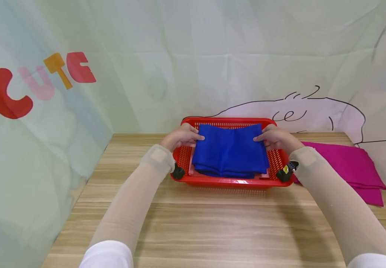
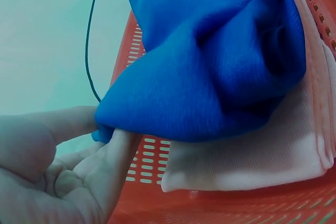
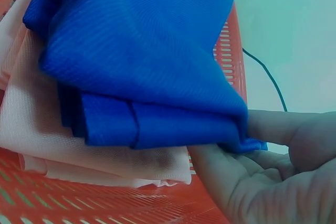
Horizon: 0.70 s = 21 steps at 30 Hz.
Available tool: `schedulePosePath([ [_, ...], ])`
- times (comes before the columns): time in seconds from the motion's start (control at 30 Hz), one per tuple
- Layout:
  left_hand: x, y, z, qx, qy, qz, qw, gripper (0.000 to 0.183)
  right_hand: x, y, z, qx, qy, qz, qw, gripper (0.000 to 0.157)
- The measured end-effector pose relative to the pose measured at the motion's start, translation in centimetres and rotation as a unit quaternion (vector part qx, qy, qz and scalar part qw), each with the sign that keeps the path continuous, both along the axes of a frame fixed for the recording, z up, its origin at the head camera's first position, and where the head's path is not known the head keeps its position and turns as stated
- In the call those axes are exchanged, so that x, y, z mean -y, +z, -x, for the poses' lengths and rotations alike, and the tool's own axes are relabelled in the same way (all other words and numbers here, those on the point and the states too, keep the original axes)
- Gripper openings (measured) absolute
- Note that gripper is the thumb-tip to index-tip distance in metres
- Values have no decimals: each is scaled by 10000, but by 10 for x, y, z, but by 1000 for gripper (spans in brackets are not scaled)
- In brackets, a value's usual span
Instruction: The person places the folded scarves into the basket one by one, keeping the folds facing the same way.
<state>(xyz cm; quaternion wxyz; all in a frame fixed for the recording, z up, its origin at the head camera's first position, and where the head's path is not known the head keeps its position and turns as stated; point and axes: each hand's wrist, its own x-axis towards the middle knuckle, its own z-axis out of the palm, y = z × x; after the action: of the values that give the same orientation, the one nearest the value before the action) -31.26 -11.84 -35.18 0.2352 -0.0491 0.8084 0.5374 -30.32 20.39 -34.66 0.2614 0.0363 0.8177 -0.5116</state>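
Both hands hold a folded blue cloth (image 1: 230, 150) over a red plastic basket (image 1: 233, 183). At its far left corner, the left hand (image 1: 184, 136) pinches the cloth between thumb and fingers. The right hand (image 1: 275, 138) pinches the far right corner the same way. The cloth's far edge is raised and sags a little between the hands, while its near folds lie low in the basket. Under it is a folded pale pink cloth (image 2: 247, 163), mostly hidden in the head view, with its edges showing in both wrist views.
A folded magenta cloth (image 1: 347, 165) lies on the wooden table (image 1: 226, 227) to the right of the basket, partly behind the right forearm. A printed fabric backdrop (image 1: 166, 67) hangs behind and to the left of the table.
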Motion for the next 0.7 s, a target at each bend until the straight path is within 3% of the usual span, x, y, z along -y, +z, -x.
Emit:
schedulePosePath([
  [0.3,-3,-2,2,-71,-50,160,9998,64,1,-1,0,-81,106,-76,9999,43],
  [0.57,-5,0,1,-137,-197,320,9992,65,1,1,-3,-121,110,-561,9983,60],
  [0.7,-5,-1,1,-155,-201,324,9992,64,3,1,-4,-191,174,-758,9968,56],
])
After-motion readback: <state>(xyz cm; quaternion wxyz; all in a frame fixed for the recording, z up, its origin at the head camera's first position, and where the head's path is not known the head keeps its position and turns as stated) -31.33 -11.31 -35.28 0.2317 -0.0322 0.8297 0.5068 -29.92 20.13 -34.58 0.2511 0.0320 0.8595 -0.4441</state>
